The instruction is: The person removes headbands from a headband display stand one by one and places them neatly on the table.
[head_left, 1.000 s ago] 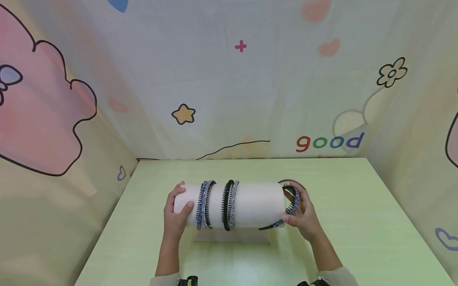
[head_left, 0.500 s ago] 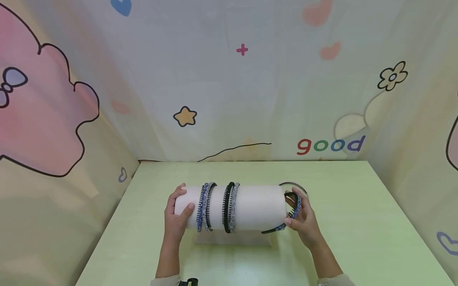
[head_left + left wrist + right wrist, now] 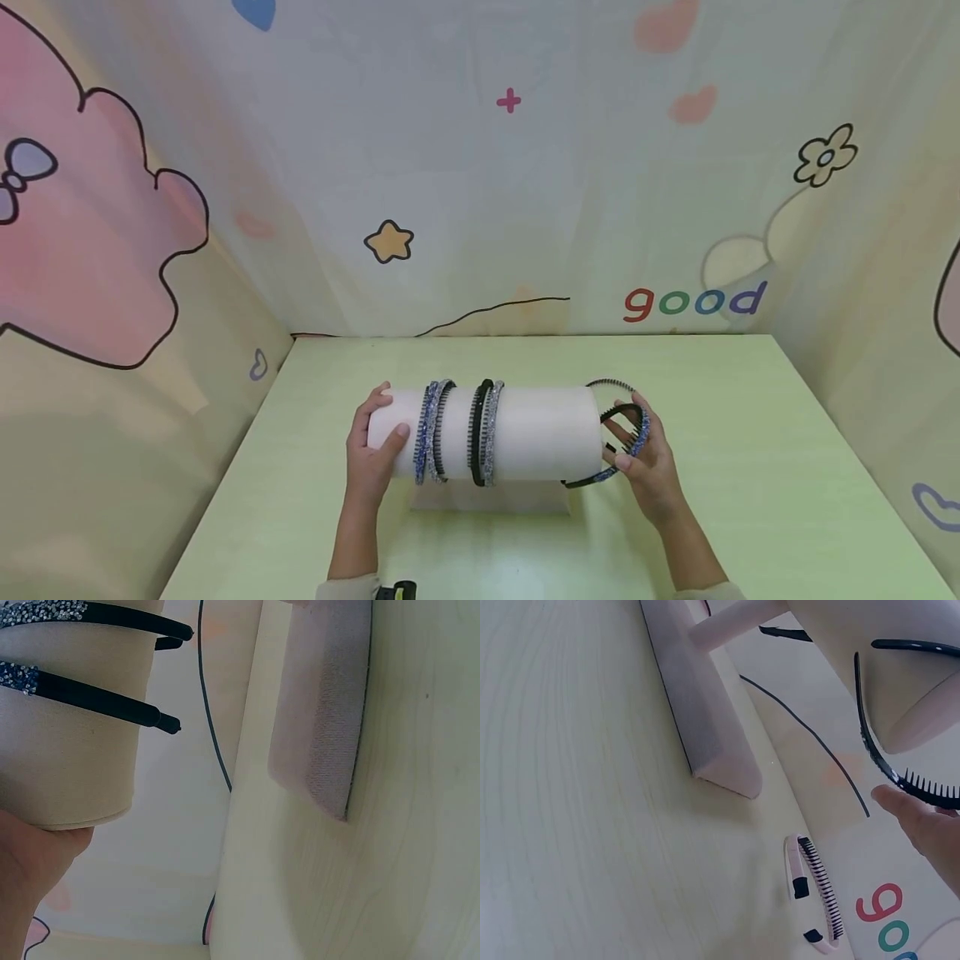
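Note:
A white cylindrical headband stand [image 3: 547, 433] lies sideways over its base [image 3: 487, 497]. My left hand [image 3: 367, 458] grips its left end, thumb on the front. Round it sit a blue glitter headband [image 3: 422, 433] and a silver one [image 3: 432, 450] on the left. A black headband [image 3: 477, 433] and another silver one [image 3: 491, 433] are near the middle. At the right end my right hand [image 3: 652, 475] holds a blue glitter headband [image 3: 641, 429] with black comb teeth. One leg of it passes beneath the cylinder's edge, as the right wrist view shows too.
Behind the right hand a pale pink toothed headband [image 3: 821, 892] with black patches lies on the light wooden table [image 3: 787, 500]. A printed cloth backdrop [image 3: 465, 167] rises along the table's far edge and both sides.
My right hand has moved to the right with the blue headband, drawing it farther out from the cylinder's end. The left hand keeps its grip on the left end.

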A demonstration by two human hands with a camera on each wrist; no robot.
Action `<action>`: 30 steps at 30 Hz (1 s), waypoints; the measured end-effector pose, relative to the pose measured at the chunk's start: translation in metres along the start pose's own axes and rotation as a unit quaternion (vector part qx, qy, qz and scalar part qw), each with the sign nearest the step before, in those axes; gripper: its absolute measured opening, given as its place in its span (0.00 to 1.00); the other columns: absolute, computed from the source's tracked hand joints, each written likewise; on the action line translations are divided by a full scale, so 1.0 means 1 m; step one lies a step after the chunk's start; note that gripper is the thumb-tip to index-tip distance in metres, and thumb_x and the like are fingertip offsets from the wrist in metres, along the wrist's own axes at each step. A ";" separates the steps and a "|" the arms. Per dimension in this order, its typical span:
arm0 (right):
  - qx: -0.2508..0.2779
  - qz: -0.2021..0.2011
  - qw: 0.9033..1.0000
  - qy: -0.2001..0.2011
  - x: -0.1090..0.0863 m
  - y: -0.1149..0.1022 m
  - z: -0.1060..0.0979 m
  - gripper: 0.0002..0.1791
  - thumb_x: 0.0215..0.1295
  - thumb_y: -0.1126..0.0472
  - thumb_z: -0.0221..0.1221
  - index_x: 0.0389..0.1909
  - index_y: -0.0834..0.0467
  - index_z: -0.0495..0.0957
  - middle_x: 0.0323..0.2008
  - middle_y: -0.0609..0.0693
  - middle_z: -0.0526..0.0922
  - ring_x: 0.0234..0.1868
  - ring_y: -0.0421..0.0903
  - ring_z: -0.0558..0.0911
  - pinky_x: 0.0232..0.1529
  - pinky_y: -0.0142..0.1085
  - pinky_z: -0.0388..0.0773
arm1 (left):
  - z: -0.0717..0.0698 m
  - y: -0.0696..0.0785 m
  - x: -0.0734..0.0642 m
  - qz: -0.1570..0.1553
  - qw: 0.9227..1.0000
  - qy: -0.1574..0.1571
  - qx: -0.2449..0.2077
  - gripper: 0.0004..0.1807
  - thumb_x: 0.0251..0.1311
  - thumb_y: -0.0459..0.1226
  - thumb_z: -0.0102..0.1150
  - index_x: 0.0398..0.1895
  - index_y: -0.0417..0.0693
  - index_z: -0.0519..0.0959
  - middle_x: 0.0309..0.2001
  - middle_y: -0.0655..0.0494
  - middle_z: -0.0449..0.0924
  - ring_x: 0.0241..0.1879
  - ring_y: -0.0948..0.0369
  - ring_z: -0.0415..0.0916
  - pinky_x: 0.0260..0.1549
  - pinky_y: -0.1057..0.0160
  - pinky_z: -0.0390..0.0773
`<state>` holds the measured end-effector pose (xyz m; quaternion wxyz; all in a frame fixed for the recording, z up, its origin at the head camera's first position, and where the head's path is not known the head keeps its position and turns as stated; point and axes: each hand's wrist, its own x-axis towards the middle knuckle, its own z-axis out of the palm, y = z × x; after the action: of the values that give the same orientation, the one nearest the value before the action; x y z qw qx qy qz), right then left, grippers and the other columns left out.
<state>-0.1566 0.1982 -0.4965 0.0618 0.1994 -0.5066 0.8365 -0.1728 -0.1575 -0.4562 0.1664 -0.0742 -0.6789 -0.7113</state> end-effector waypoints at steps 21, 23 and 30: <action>-0.066 0.021 0.992 0.109 -0.004 -0.007 -0.019 0.48 0.53 0.72 0.51 0.73 0.51 0.37 0.70 0.58 0.38 0.61 0.55 0.55 0.48 0.33 0.71 | 0.004 0.007 0.000 0.008 1.000 0.001 0.009 0.20 0.55 0.25 0.55 0.53 0.37 0.66 0.66 0.45 0.59 0.54 0.50 0.65 0.39 0.63 0.75; -0.065 0.008 0.991 0.118 -0.004 -0.006 -0.021 0.45 0.53 0.73 0.49 0.72 0.52 0.41 0.68 0.56 0.43 0.59 0.53 0.58 0.48 0.32 0.71 | 0.004 0.007 0.001 0.010 1.000 -0.001 0.008 0.20 0.56 0.25 0.55 0.53 0.37 0.66 0.66 0.45 0.59 0.54 0.49 0.65 0.39 0.62 0.75; -0.101 -0.019 0.983 0.153 -0.010 -0.001 -0.028 0.40 0.58 0.71 0.47 0.72 0.54 0.46 0.54 0.58 0.59 0.47 0.44 0.70 0.42 0.30 0.73 | 0.002 0.006 0.000 0.009 1.000 -0.001 0.000 0.20 0.55 0.24 0.55 0.52 0.37 0.66 0.66 0.47 0.60 0.55 0.49 0.65 0.40 0.62 0.75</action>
<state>-0.1551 0.2243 -0.5111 0.1743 0.0709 -0.5693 0.8003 -0.1712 -0.1556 -0.4508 0.1715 -0.0811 -0.6786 -0.7096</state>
